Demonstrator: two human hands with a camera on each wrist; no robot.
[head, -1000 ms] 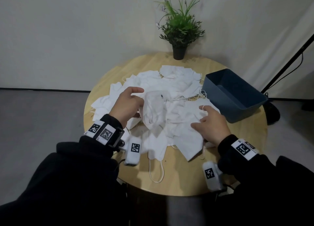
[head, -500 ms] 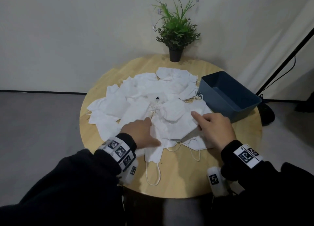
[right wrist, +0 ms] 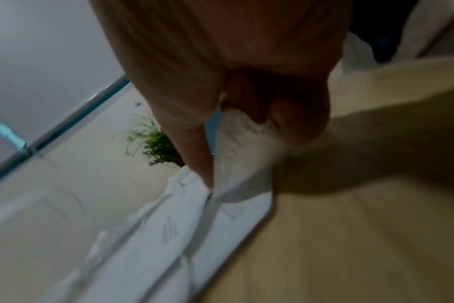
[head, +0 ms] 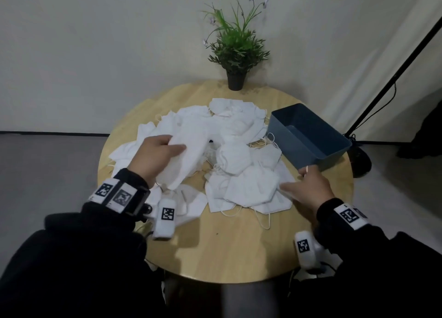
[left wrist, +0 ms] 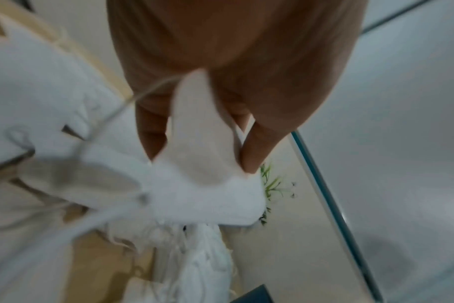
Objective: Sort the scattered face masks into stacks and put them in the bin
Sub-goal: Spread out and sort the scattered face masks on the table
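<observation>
Several white face masks [head: 239, 159] lie in a loose pile across the round wooden table [head: 229, 246]. My left hand [head: 175, 143] holds one folded mask [head: 189, 157] lifted above the pile's left side; in the left wrist view its fingers [left wrist: 150, 135] pinch that mask [left wrist: 202, 155]. My right hand [head: 293, 180] is at the right edge of the near stack of masks [head: 251, 188]. In the right wrist view, the index finger [right wrist: 202, 160] and thumb pinch a mask's edge [right wrist: 244, 147]. The blue-grey bin [head: 334, 147] stands with nothing in it at the right.
A potted plant [head: 235, 54] stands at the table's far edge. A black stand leg [head: 394, 71] slants down the wall behind the bin. Bare wood shows along the table's near side. Ear loops [head: 263, 219] trail from the near stack.
My left hand has risen from the near edge of the pile and moved left with a mask in it. My right hand has slid right to the stack's edge.
</observation>
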